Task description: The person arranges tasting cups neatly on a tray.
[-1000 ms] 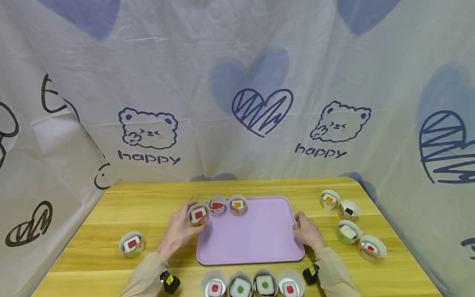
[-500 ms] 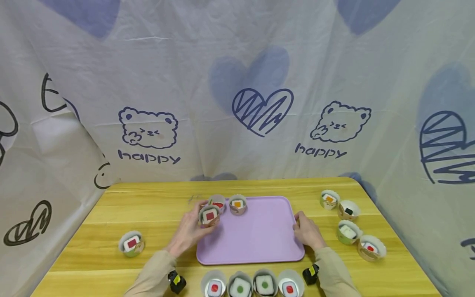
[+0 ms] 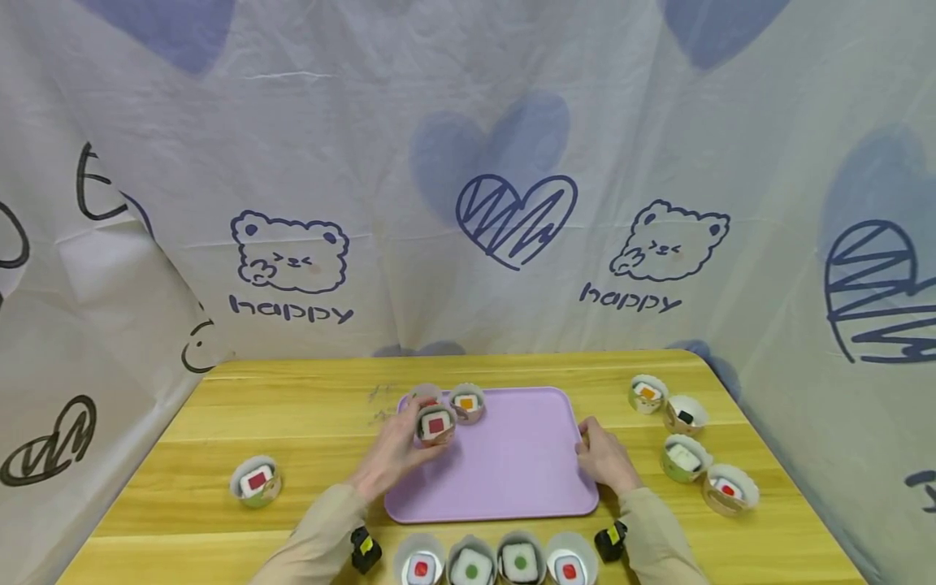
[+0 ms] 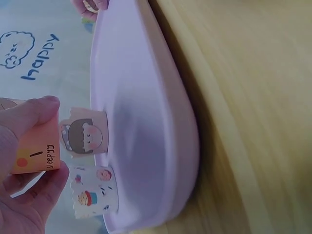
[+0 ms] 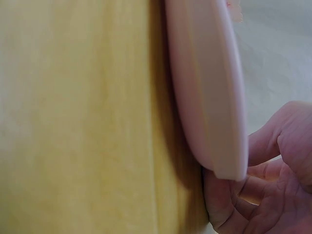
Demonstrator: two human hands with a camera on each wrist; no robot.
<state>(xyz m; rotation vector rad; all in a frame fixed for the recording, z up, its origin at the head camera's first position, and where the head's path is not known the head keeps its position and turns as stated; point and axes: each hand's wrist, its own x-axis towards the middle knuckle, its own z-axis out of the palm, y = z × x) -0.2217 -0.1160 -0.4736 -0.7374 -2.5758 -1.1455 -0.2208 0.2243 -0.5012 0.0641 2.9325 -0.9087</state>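
Note:
In the head view my left hand (image 3: 391, 455) holds a paper cup (image 3: 436, 426) with a white block topped by a red square. It is above the back left part of the lilac tray (image 3: 512, 463); the left wrist view shows thumb and fingers around the cup's orange wall (image 4: 39, 148), apart from the tray. Behind it, a cup with a red topping (image 3: 426, 392) is partly hidden; beside that stands a cup with an orange-topped block (image 3: 468, 404). My right hand (image 3: 607, 457) grips the tray's right rim, thumb and fingers on either side in the right wrist view.
Several filled cups (image 3: 521, 559) stand in a row along the front of the wooden table (image 3: 314, 390). Several more cups (image 3: 685, 459) are at the right. A lone cup (image 3: 256, 481) sits at the left. A printed cloth (image 3: 409, 268) hangs behind.
My left hand has carried the cup rightward from the tray's left edge to over the tray, covering more of the red-topped cup. My right hand stays at the rim.

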